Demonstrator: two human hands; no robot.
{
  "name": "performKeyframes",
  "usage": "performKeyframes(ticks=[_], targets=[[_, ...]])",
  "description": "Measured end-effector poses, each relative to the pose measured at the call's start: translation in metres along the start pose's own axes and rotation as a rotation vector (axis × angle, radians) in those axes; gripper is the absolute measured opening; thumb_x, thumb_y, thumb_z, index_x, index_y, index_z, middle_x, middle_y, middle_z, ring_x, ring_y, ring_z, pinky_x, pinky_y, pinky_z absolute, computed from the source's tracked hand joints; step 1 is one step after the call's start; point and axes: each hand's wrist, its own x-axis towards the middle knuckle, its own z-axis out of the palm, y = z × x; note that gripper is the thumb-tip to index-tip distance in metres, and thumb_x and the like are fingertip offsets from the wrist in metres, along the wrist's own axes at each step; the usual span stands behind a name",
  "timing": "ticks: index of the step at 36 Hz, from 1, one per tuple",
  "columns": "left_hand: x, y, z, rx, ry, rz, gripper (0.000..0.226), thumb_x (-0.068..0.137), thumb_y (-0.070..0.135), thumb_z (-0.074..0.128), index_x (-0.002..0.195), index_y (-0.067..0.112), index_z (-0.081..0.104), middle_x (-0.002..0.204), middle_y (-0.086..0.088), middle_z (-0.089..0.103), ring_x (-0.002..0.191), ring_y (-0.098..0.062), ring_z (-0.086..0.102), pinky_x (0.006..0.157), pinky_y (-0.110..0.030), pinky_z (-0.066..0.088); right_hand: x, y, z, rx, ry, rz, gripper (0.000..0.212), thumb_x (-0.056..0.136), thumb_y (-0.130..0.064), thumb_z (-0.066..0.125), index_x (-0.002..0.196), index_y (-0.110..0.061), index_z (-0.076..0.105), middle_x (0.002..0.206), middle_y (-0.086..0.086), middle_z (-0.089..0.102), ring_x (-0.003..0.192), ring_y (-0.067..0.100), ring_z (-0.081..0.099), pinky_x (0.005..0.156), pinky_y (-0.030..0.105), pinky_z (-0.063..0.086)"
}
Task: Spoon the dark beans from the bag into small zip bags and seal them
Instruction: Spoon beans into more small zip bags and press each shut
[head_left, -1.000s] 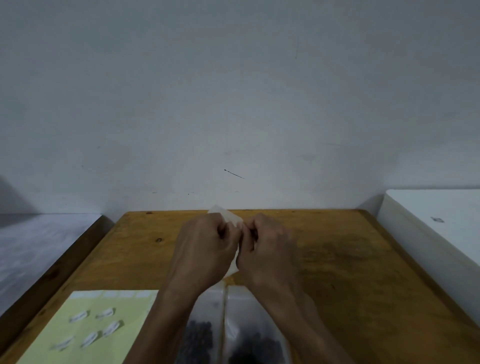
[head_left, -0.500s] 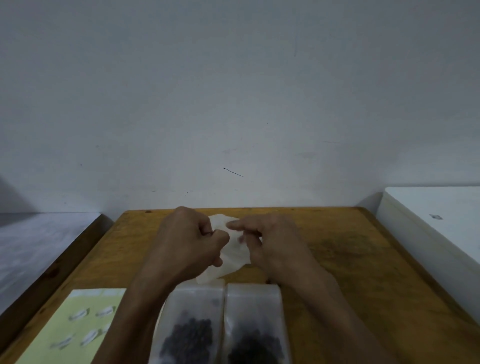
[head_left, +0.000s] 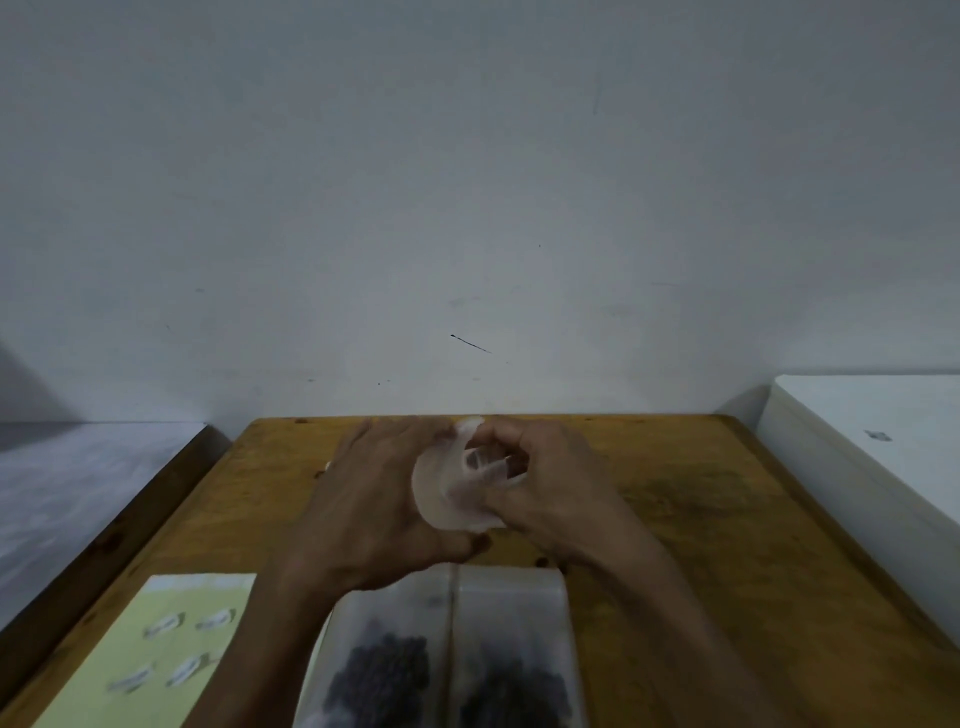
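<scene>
Above the middle of the wooden table (head_left: 701, 519), both my hands hold a small clear zip bag (head_left: 447, 493) that has no beans in it. My left hand (head_left: 384, 499) grips its left side. My right hand (head_left: 545, 483) has fingers pushed into the bag's mouth, and they show through the plastic. Two small zip bags holding dark beans lie side by side at the near edge: one on the left (head_left: 387, 670), one on the right (head_left: 511, 675). No spoon and no big bean bag are in view.
A pale yellow sheet (head_left: 156, 654) with several small white pieces on it lies at the near left. A white box (head_left: 872, 457) stands to the right of the table. A grey surface (head_left: 62, 478) lies lower on the left. A plain wall rises behind.
The flat bag pinched between both hands has been spread open, and my right fingers have gone inside its mouth. Both hands shifted slightly away from me.
</scene>
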Motion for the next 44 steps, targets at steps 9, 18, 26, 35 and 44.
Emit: performKeyframes(ticks=[9,18,26,35,44], targets=[[0.000,-0.030,0.003,0.005,-0.045,-0.203,0.105,0.043,0.084,0.063,0.130,0.025,0.057,0.117,0.010,0.063,0.096,-0.010,0.057,0.080,-0.030,0.052,-0.011,0.034,-0.016,-0.075,0.218,0.262,0.007,0.090,-0.031,0.071,0.095,-0.027,0.071,0.090,-0.017,0.068,0.081,-0.002,0.064,0.066,0.015,0.053],[0.016,-0.039,0.022,0.039,-0.389,-0.307,0.094,0.046,0.072,0.081,0.125,0.033,0.049,0.103,0.019,0.055,0.087,-0.002,0.054,0.076,-0.028,0.053,-0.030,0.087,0.008,-0.291,-0.056,0.655,0.026,0.088,-0.048,0.069,0.073,-0.026,0.066,0.069,-0.007,0.067,0.062,0.009,0.062,0.054,0.027,0.051],[0.033,-0.031,0.042,0.045,-0.606,-0.377,0.102,0.053,0.063,0.086,0.140,0.032,0.043,0.119,0.013,0.050,0.101,-0.012,0.052,0.087,-0.030,0.047,-0.024,0.097,0.023,-0.280,0.019,0.655,0.013,0.090,-0.035,0.069,0.080,-0.027,0.069,0.074,-0.008,0.067,0.066,0.007,0.063,0.053,0.025,0.049],[0.039,-0.034,0.054,-0.008,-0.617,-0.407,0.102,0.057,0.068,0.082,0.142,0.029,0.042,0.116,0.012,0.049,0.107,-0.015,0.052,0.101,-0.043,0.046,-0.029,0.092,0.034,-0.348,0.441,0.082,0.008,0.092,-0.015,0.069,0.096,-0.017,0.075,0.073,-0.004,0.068,0.055,0.003,0.057,0.047,0.017,0.047],[0.037,-0.033,0.054,-0.010,-0.536,-0.391,0.097,0.057,0.069,0.080,0.138,0.029,0.045,0.116,0.013,0.052,0.105,-0.012,0.053,0.104,-0.044,0.043,-0.029,0.100,0.056,-0.642,0.401,-0.038,0.015,0.086,-0.005,0.069,0.101,-0.005,0.073,0.086,0.009,0.066,0.056,0.016,0.061,0.050,0.013,0.037]])
